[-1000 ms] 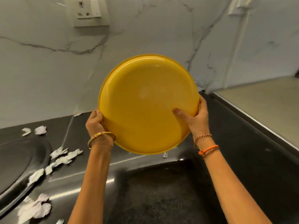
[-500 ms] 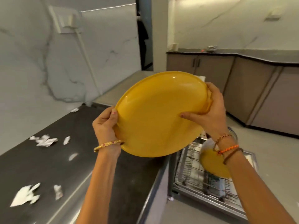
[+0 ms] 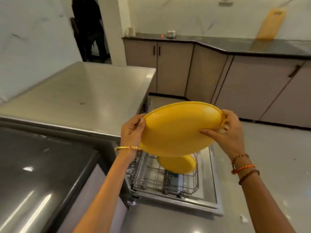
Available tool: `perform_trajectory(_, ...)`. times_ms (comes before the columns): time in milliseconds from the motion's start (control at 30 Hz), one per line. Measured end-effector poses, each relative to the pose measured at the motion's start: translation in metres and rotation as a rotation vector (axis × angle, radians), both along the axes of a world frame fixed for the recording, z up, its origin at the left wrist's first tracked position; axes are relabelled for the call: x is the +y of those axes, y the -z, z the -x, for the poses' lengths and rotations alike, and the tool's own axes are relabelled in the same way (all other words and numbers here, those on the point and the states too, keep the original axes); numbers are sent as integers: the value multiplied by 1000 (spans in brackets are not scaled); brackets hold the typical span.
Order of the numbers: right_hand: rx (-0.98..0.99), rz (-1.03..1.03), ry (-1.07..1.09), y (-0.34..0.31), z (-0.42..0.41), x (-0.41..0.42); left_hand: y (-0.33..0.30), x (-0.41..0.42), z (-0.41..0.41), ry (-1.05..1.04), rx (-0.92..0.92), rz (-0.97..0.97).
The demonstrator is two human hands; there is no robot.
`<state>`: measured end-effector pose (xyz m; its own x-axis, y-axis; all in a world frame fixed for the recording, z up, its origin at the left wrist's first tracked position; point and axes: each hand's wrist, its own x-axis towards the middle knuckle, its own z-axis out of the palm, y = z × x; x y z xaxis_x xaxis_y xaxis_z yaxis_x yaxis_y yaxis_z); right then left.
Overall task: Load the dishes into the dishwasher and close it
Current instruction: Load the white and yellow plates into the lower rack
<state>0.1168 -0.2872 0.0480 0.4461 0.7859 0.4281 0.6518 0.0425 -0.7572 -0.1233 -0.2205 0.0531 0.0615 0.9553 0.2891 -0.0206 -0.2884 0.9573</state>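
Two hands hold one big yellow plate (image 3: 178, 130) in the air above the open dishwasher. My left hand (image 3: 133, 130) grips the plate's left rim, thumb on the near face and fingers curled behind it. My right hand (image 3: 225, 132) grips the right rim, thumb pressed on the near face, fingers wrapped over the edge. The plate is round, plain and glossy, with a thin raised lip all the way round; it is tilted so its far edge sits higher than its near edge, and the face turned to me is smooth and unmarked.

Below it the wire rack (image 3: 168, 180) is pulled out over the lowered dishwasher door (image 3: 213, 190). A second yellow plate (image 3: 178, 164) stands on edge in the far part of that rack, partly hidden by the one I am holding. The two plates are apart, though how far I cannot tell.

To my left are a dark countertop (image 3: 42, 165) and, beyond it, a steel worktop (image 3: 80, 91). Across the floor runs a row of grey cabinets (image 3: 210, 73) under a dark counter, with a yellow chopping board (image 3: 271, 22) leaning against the wall.
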Motion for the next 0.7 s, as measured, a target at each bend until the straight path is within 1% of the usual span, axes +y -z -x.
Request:
perform_trajectory(100, 45, 114, 37, 35, -24, 5, 34, 13, -31, -2, 107, 104)
perform_trajectory(267, 91, 324, 72, 111, -47, 22, 102, 46, -59, 24, 409, 216)
perform_trajectory(333, 113, 413, 71, 147, -57, 32, 134, 62, -71, 55, 478, 263)
perform_trajectory(433, 109, 520, 52, 198, -66, 47, 179, 84, -85, 75, 511, 354)
perform_trajectory(533, 125, 607, 65, 254, -76, 66, 237, 106, -101, 100, 513, 401)
perform_trajectory(633, 147, 715, 92, 303, -80, 76, 288, 118, -111, 107, 551, 418)
perform_trajectory(700, 178, 753, 103, 316, -78, 76, 305, 118, -111, 135, 554, 394)
